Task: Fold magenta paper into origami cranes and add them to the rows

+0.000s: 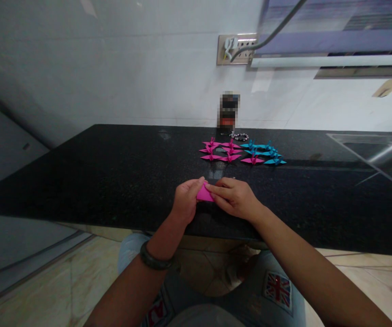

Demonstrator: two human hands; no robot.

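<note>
A small folded piece of pink origami paper (205,194) is held between my two hands, just above the near part of the black counter. My left hand (185,199) grips its left side, with the thumb on top. On the right side, the fingers of my right hand (234,196) pinch and press the paper, covering part of it. Beyond my hands stand folded paper cranes in rows: several pink cranes (211,157) at the left and middle, and several blue cranes (273,161) at the right.
The black countertop (114,177) runs along a white tiled wall. Behind the cranes lies a beaded bracelet (241,137), near a blurred-out object (228,111) against the wall. A metal sink (383,152) is set in at the right. A wall socket (237,49) holds a plugged-in cable.
</note>
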